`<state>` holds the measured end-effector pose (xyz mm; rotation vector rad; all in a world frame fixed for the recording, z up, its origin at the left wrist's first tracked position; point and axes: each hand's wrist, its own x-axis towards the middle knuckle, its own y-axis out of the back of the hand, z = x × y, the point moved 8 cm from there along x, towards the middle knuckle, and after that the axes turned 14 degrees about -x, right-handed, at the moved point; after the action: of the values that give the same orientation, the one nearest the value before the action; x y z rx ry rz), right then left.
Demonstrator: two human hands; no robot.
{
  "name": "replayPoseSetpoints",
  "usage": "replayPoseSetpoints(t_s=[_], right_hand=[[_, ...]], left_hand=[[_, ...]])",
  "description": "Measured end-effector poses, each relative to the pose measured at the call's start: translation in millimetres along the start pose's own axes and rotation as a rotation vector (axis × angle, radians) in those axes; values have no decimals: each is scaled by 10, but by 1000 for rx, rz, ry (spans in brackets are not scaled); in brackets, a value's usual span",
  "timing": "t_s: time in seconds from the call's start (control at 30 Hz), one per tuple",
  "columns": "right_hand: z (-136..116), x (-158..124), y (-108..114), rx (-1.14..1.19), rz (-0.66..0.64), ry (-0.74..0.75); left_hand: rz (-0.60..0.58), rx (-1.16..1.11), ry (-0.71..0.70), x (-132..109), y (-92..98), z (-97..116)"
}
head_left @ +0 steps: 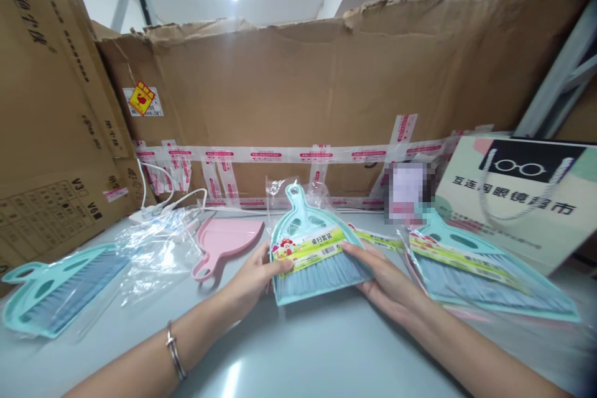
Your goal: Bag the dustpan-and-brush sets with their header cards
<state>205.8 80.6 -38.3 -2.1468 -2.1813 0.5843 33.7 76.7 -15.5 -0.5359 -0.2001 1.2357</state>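
Note:
A teal mini dustpan-and-brush set (313, 247) with a green and yellow paper label lies on the grey table in front of me, its handle pointing away, with clear plastic behind it. My left hand (254, 278) grips its left edge, thumb on the label. My right hand (385, 277) holds its right edge, fingers curled under and thumb on top.
A pink dustpan (224, 242) lies to the left beside crumpled clear bags (156, 249). Another teal set (56, 289) sits far left. Bagged teal sets (480, 270) are stacked at the right by a printed paper bag (522, 199). Taped cardboard (303, 106) walls the back.

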Motion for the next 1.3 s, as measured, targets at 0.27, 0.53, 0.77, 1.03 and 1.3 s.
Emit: replayPoseSetpoints(t_s=[0.27,0.53,0.77,1.03,1.3], right_hand=[[101,-28,-26,19,30,-33],[94,-49,6,68,109,-28],[126,-13,98,67,200,-29],[71,-84,-12,-68,114,-9],[64,-14,-27,26,29,-29]], left_hand=[[63,83,-37,23,106,109],[243,217,-205,28,276,314],[199,428,-205,11,187,353],[157,355,-200,-7,130,199],[131,111,36,38,204,-69]])
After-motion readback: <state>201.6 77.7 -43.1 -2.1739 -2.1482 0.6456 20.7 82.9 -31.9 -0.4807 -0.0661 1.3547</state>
